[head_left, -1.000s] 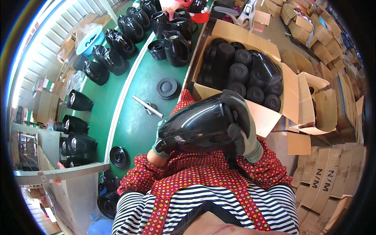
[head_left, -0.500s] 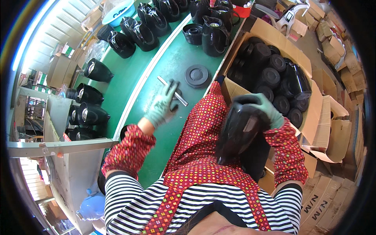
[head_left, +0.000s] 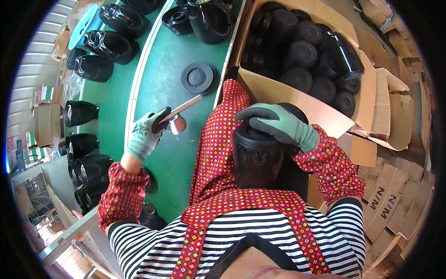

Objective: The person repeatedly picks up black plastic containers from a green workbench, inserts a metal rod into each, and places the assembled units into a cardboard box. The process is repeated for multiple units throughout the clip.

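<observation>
My left hand [head_left: 147, 135], in a pale green glove with dark fingertips, is closed around the handle of a metal tool [head_left: 185, 107]. The tool has a flat bar and a short round cup-like head, and is held over the green table. In my lap a glossy black jug body [head_left: 258, 165] stands with its round base facing up. My right hand [head_left: 281, 124], gloved alike, is curled over that base and grips it. A black round disc [head_left: 198, 78] with a ribbed face lies flat on the table beyond my left hand.
On my right stands an open cardboard box [head_left: 265, 90] packed with black round-ended parts. Black jugs [head_left: 211, 25] and a black ring-shaped part [head_left: 178, 21] sit at the table's far end. More black bodies [head_left: 81, 107] line the left side, near a blue basin [head_left: 83, 28].
My left hand has taken up the metal tool, and its round head now shows. The black jug body has been turned base up, and my right hand has shifted onto the base. The view has shifted.
</observation>
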Motion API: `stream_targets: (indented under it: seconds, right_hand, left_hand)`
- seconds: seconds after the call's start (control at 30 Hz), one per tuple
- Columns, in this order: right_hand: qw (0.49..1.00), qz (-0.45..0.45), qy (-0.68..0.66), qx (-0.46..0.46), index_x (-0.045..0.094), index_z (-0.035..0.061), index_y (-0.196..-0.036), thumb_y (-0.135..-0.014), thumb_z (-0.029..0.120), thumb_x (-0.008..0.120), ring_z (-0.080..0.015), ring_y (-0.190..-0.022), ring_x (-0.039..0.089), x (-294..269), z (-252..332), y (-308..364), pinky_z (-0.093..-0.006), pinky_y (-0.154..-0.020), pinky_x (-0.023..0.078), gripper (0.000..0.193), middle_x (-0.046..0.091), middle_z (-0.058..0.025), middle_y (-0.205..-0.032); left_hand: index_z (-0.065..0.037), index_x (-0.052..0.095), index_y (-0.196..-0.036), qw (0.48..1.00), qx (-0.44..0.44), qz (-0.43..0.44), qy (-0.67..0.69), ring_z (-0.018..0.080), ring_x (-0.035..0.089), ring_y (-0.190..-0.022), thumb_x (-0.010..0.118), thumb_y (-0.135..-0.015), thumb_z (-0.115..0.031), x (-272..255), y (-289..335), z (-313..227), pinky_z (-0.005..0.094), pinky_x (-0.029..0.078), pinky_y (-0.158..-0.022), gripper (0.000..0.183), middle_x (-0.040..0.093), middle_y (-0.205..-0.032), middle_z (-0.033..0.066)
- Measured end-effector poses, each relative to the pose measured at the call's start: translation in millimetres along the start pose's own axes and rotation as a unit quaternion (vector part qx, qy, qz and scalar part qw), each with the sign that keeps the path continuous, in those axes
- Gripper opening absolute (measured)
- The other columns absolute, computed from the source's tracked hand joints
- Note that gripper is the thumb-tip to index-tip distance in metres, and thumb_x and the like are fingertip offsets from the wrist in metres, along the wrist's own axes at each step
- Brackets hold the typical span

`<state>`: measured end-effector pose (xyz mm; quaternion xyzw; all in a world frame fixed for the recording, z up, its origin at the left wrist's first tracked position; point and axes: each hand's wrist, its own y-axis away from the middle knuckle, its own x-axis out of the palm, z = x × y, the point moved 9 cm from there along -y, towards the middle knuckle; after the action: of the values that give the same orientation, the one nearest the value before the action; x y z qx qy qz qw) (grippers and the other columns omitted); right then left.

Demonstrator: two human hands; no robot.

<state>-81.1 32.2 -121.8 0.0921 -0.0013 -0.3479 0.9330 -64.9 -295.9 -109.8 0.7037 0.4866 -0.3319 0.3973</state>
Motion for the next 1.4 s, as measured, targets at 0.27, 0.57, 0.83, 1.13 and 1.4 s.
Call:
stream_targets:
  seconds: [0.27, 0.57, 0.83, 1.13, 1.4]
  right_hand:
    - [0.864, -0.168, 0.386, -0.276, 0.067, 0.0095, -0.138, -0.095, 0.021, 0.065, -0.0353, -0.125, 0.061, -17.7, 114.8, -24.8, -0.0576, -0.117, 0.035, 0.045, 0.068, -0.0171, -0.128]
    - [0.923, -0.094, 0.15, -0.341, 0.064, 0.0047, -0.138, -0.098, 0.013, 0.072, -0.0324, -0.119, 0.063, -43.6, -25.3, -32.0, -0.0401, -0.107, 0.05, 0.041, 0.064, -0.0144, -0.129]
    - [0.931, 0.117, -0.27, -0.218, 0.07, -0.0015, -0.112, -0.104, 0.012, 0.065, -0.022, -0.108, 0.065, -19.6, -6.8, -55.0, -0.0359, -0.096, 0.053, 0.016, 0.065, -0.0154, -0.126]
    - [0.89, -0.164, 0.186, -0.382, 0.063, 0.0011, -0.134, -0.095, 0.015, 0.072, -0.0394, -0.13, 0.056, -19.9, 14.3, 4.6, -0.0493, -0.115, 0.044, 0.042, 0.06, -0.0161, -0.134]
    - [0.935, -0.059, 0.332, -0.11, 0.066, 0.0109, -0.124, -0.076, 0.042, 0.085, -0.0317, -0.098, 0.057, -36.3, 40.5, 10.8, -0.0447, -0.091, 0.043, 0.06, 0.059, -0.0097, -0.1]
  left_hand:
    - [-0.011, 0.066, -0.142, 0.992, 0.113, -0.049, 0.023, 0.035, 0.075, -0.098, 0.077, -0.085, -0.002, -58.4, -11.7, -184.0, 0.0399, 0.06, -0.085, 0.059, 0.069, -0.119, 0.0175]
    - [0.0, 0.067, -0.134, 0.854, 0.472, 0.095, 0.198, 0.042, 0.062, -0.125, 0.077, -0.085, -0.031, -21.6, -40.3, -276.5, 0.0531, 0.048, -0.108, 0.058, 0.064, -0.135, 0.0242]
    - [-0.007, 0.069, -0.124, 0.944, 0.321, 0.052, 0.048, 0.0342, 0.061, -0.107, 0.078, -0.081, -0.032, 56.4, -40.2, -339.7, 0.0493, 0.046, -0.1, 0.05, 0.065, -0.115, 0.0126]
    - [-0.01, 0.07, -0.11, 0.829, 0.449, 0.086, 0.323, 0.0326, 0.061, -0.101, 0.075, -0.079, -0.044, 32.6, -30.6, -304.4, 0.05, 0.047, -0.09, 0.046, 0.063, -0.111, 0.0116]
    - [0.0, 0.071, -0.078, 0.7, 0.342, 0.168, 0.604, 0.0392, 0.069, -0.097, 0.069, -0.098, -0.031, 12.7, -56.5, -223.0, 0.0568, 0.051, -0.098, 0.036, 0.07, -0.089, 0.0164]
